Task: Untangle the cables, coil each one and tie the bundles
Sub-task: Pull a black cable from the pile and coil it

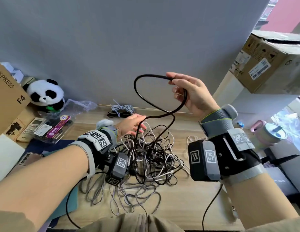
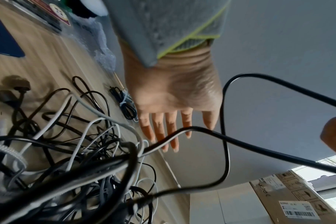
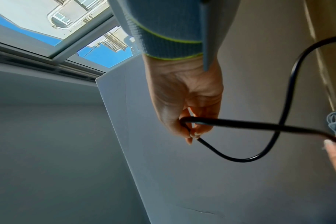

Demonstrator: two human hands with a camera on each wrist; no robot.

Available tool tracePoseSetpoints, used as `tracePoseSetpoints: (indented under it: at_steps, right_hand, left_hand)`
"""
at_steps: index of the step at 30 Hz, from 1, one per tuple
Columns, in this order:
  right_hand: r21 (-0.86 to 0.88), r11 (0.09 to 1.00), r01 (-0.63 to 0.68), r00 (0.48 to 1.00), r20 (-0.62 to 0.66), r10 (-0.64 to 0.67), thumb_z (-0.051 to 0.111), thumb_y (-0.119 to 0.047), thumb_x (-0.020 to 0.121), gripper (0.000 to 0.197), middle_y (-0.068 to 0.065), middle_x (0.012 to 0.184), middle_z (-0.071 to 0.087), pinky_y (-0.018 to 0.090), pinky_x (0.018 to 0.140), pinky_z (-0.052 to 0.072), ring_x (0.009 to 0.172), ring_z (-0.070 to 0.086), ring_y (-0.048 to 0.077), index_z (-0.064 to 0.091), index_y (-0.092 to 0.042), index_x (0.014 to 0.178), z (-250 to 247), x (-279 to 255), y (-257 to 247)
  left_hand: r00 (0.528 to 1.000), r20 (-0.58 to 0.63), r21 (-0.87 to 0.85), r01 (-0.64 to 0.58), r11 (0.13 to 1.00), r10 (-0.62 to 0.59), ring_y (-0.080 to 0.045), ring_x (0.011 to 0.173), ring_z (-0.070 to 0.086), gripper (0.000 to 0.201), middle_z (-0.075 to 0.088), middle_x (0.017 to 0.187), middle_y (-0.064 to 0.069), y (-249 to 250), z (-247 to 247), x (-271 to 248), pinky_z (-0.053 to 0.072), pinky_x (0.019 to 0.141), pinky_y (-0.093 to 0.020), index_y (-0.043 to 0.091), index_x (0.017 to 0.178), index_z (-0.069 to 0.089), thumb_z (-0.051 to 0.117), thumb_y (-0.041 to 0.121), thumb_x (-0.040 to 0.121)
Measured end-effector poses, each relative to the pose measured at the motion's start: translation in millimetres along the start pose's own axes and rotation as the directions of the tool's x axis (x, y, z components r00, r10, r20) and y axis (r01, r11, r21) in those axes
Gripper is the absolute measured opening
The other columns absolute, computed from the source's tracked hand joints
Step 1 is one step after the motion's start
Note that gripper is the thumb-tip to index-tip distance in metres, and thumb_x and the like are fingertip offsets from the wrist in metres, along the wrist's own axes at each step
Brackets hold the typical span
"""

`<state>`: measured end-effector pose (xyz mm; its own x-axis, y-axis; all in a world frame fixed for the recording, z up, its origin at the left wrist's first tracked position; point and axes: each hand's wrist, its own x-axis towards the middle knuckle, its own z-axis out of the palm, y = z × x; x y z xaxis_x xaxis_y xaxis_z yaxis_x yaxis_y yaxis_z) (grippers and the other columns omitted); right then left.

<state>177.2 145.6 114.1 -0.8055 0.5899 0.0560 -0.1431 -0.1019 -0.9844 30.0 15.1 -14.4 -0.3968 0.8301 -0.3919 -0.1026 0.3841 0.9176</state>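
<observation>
Wooden desk (image 1: 192, 195) carries the cable tangle (image 1: 151, 158). Above the tangle, right hand (image 1: 191, 94) pinches a looped black cable (image 1: 141, 97); left hand (image 1: 130, 124), fingers straight, touches it. Only the right wrist view shows a window (image 3: 54, 30).

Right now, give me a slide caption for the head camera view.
Right hand lifts a loop of black cable from the tangled pile while the left hand guides it above the wooden table.
</observation>
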Motion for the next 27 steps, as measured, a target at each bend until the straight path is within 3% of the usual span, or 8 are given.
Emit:
tracePoseSetpoints:
  at_steps: [3,6,13,16,19,22,25,27]
  right_hand:
    - [0.076,0.995,0.072,0.997,-0.017,-0.071,0.045,-0.001,0.096,0.025,0.002,0.086,0.06,0.013,0.051,0.04,0.059,0.049,0.004,0.067,-0.01,0.106,2,-1,-4]
    - [0.161,0.977,0.138,0.989,-0.079,-0.127,0.043,-0.001,0.097,0.026,0.002,0.085,0.057,0.012,0.048,0.036,0.06,0.047,0.004,0.064,-0.008,0.11,3,1,-7]
    - [0.196,0.94,0.279,0.94,-0.258,-0.225,0.042,0.002,0.097,0.027,0.002,0.084,0.055,0.012,0.046,0.031,0.058,0.045,0.004,0.063,-0.008,0.11,-6,6,-13]
    - [0.189,0.925,0.331,0.916,-0.301,-0.266,0.041,0.003,0.096,0.028,0.002,0.083,0.056,0.013,0.046,0.03,0.057,0.045,0.004,0.063,-0.008,0.109,-8,9,-17]
    - [0.184,0.909,0.374,0.895,-0.327,-0.302,0.041,0.004,0.096,0.028,0.002,0.083,0.056,0.013,0.046,0.028,0.056,0.044,0.004,0.063,-0.008,0.108,-11,11,-21]
    - [0.196,0.894,0.403,0.879,-0.353,-0.319,0.041,0.004,0.096,0.028,0.002,0.082,0.058,0.014,0.046,0.027,0.057,0.043,0.005,0.063,-0.007,0.109,-20,13,-24]
    - [0.204,0.878,0.433,0.858,-0.392,-0.332,0.041,0.005,0.095,0.029,0.002,0.081,0.058,0.014,0.045,0.027,0.055,0.043,0.004,0.063,-0.006,0.11,-30,14,-31]
    - [0.215,0.863,0.457,0.844,-0.41,-0.345,0.041,0.005,0.095,0.029,0.002,0.079,0.058,0.014,0.044,0.027,0.054,0.043,0.004,0.063,-0.006,0.11,-37,15,-37]
  left_hand:
    - [0.985,0.156,0.083,0.058,0.995,-0.07,-0.019,0.077,0.064,0.029,0.069,0.092,-0.01,-6,2,-5,0.049,0.069,-0.025,0.017,0.11,0.055,0.049,0.04,0.094]
    - [0.969,0.236,0.272,0.006,0.962,-0.072,-0.015,0.072,0.065,0.019,0.068,0.088,-0.009,-11,6,-5,0.052,0.063,-0.017,0.01,0.11,0.055,0.056,0.02,0.094]
    - [0.959,0.24,0.581,-0.018,0.813,-0.15,-0.01,0.093,0.056,0.033,0.061,0.104,0.001,-23,-21,-13,0.043,0.072,-0.01,0.018,0.11,0.061,0.073,0.012,0.08]
    - [0.961,0.229,0.601,-0.015,0.799,-0.154,0.004,0.068,0.052,0.038,0.058,0.089,0.003,-26,-28,-17,0.037,0.055,-0.002,0.015,0.119,0.058,0.068,0.008,0.083]
    - [0.965,0.208,0.604,0.002,0.797,-0.16,-0.001,0.042,0.035,0.044,0.043,0.061,0.003,-28,-35,-17,0.026,0.045,-0.012,0.02,0.121,0.06,0.069,0.008,0.08]
    - [0.959,0.241,0.51,0.005,0.86,-0.148,0.003,0.043,0.043,0.045,0.057,0.079,-0.011,-26,-41,-22,0.031,0.046,-0.008,0.019,0.117,0.06,0.069,0.007,0.075]
    - [0.941,0.28,0.407,0.064,0.911,-0.191,0.001,0.083,0.064,0.039,0.064,0.109,-0.009,-27,-47,-24,0.049,0.078,-0.012,0.018,0.115,0.061,0.068,0.003,0.079]
    - [0.938,0.274,0.34,0.111,0.934,-0.211,-0.014,0.112,0.058,0.044,0.062,0.123,-0.01,-28,-52,-25,0.041,0.103,-0.03,0.022,0.107,0.068,0.077,0.018,0.064]
